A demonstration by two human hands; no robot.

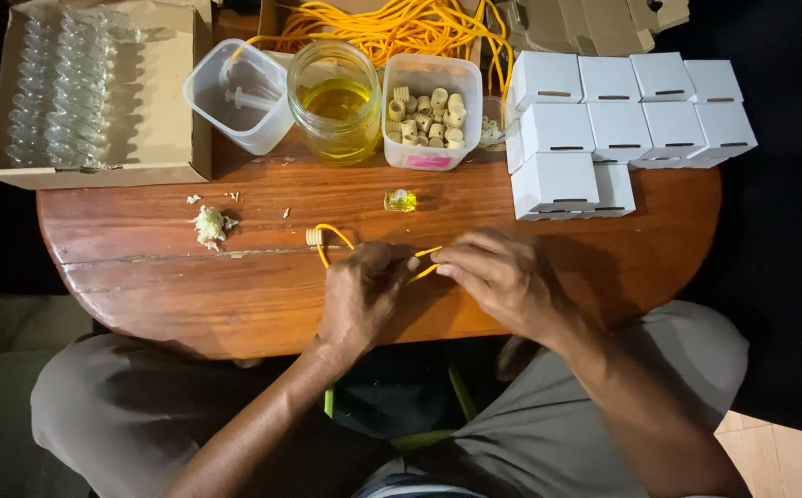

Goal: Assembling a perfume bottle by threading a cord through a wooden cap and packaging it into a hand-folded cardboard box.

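On the near edge of the round wooden table (143, 277), both hands meet over a yellow cord (332, 238). His left hand (359, 295) is curled closed on it, and the right hand (502, 277) pinches the cord's other end between fingertips. A small cork (314, 237) seems threaded on the loop left of the hands, though it is tiny. Beyond sit a little glass bottle (400, 200), a jar of yellow oil (335, 101), a tub of corks (429, 111) and white boxes (622, 124).
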